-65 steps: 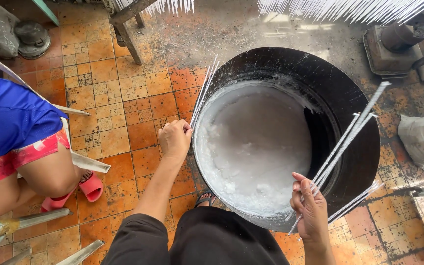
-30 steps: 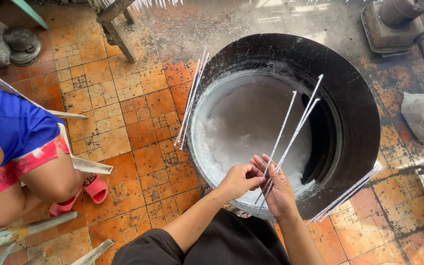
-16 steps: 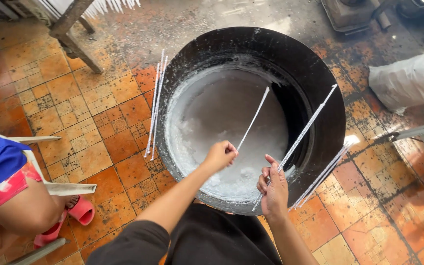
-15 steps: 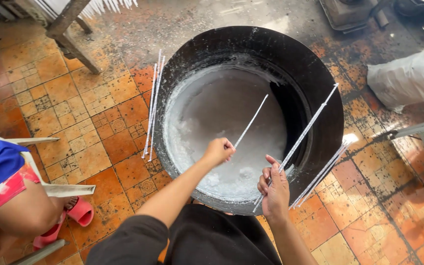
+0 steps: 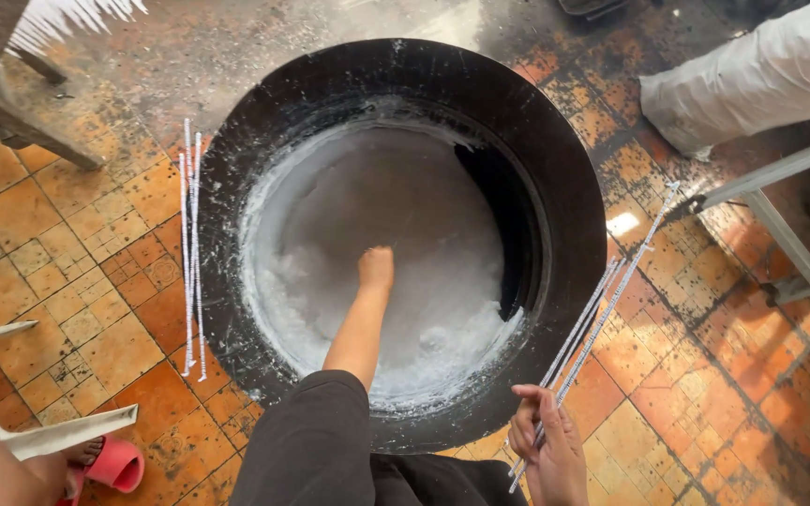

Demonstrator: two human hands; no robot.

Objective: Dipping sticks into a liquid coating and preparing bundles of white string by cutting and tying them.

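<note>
Reaching into the tub, one moment:
left hand (image 5: 376,267): arm stretched out over the middle of the big black tub (image 5: 555,159), hand down at the white liquid (image 5: 358,197); fingers tucked under and out of sight, so cannot tell whether they are clenched or holding anything.
right hand (image 5: 547,448): at the bottom edge of view, just outside the tub's near rim, fingers wrapped round the lower ends of a bundle of thin white sticks (image 5: 602,314).
thin white sticks: long, coated white, slanting up and to the right from the right hand; they lie along the outside of the tub's right rim and their tips end over the floor near a metal frame (image 5: 780,215).
big black tub: round, wide dark rim splashed with white, sits on the floor; takes up the centre of view.
white liquid: pale, foamy along the near side, fills the tub's bottom.
loose sticks (image 5: 190,253): a few more white sticks lying straight on the floor just beside the tub's left rim, apart from both hands.
floor (image 5: 96,309): orange tiles, stained and wet-looking, darker at the top.
white sack (image 5: 752,80): top right, on the floor, well apart from the tub.
other person: bottom left corner, a foot in a pink sandal (image 5: 110,464), well apart from the tub.
</note>
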